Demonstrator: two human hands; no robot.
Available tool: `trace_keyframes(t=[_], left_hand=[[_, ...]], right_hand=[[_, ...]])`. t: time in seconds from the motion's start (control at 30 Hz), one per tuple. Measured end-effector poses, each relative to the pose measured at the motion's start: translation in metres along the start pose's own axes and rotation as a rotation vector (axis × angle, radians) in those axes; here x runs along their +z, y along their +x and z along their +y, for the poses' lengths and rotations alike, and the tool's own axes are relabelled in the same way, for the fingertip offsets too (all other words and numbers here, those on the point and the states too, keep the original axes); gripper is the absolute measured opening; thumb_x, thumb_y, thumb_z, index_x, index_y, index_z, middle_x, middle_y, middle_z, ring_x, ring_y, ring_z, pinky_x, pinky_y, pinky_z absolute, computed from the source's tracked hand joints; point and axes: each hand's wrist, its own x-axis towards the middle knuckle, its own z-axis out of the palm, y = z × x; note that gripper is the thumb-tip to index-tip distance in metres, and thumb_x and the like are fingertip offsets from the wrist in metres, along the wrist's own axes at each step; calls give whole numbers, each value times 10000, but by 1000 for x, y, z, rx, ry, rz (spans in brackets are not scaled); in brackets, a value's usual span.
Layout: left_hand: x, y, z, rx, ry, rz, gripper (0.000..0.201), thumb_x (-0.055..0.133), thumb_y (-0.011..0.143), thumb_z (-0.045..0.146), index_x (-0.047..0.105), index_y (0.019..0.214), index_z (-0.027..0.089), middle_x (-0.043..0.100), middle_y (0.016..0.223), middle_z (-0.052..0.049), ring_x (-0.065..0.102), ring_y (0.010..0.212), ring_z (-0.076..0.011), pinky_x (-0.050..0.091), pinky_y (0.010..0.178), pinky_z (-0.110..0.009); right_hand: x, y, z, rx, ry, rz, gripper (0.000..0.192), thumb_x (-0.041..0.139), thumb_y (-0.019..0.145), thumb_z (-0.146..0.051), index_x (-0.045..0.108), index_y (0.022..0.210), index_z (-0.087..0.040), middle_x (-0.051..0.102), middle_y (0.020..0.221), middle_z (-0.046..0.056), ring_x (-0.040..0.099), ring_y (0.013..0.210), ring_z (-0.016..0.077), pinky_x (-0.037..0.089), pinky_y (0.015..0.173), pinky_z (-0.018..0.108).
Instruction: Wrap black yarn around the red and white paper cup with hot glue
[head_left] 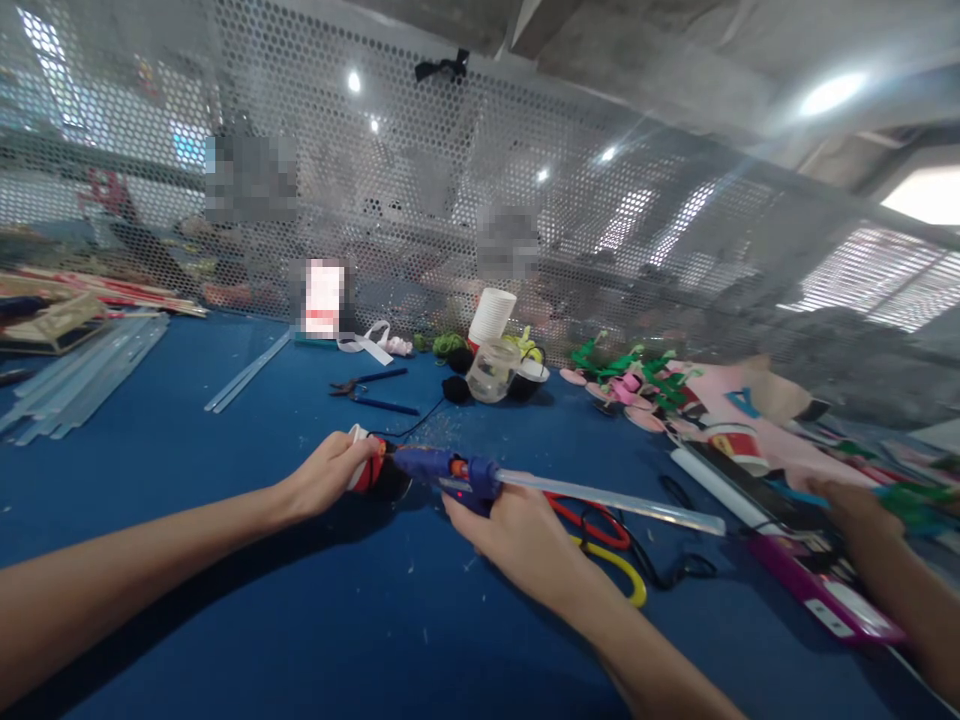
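Observation:
My left hand [319, 475] is closed around a small red paper cup [364, 470] with a white rim, tipped on its side just above the blue table. Black material covers part of the cup, and a thin black strand runs from it toward a black yarn ball [454, 389]. In my right hand [529, 530] is a blue glue gun [429, 466], its nozzle pointing left at the cup, touching or very near it. A long clear glue stick [622, 500] sticks out of the gun's back. Red and yellow looped handles [626, 570] lie partly hidden behind my right hand.
Blue-handled pliers [379, 390] lie beyond the cup. Spare glue sticks [90, 375] are at left. Stacked paper cups [492, 315] and a clear cup [493, 370] stand near the mesh screen [420, 200]. At right are a purple power strip [817, 590] and another person's hand [862, 525].

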Motion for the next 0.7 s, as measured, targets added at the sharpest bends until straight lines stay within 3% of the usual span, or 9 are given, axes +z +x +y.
trace_keyframes(t=[0.43,0.7], left_hand=[[1,-1,4,-7,-9,3,349,343,693,429,356,461,168,290,412,56,256,412,-74,190,409,-209],[1,0,3,-33,-40,31,330,360,684,405,370,461,162,295,404,59,252,396,-69,182,405,-212]], right_hand=[[3,-1,6,-71,-82,-2,95,434,709,-206,503,650,-182,459,486,-29,389,447,103,299,485,225],[-1,-2,1,-123,-144,3,76,440,676,-162,510,652,-175,548,612,15,483,558,140,314,518,241]])
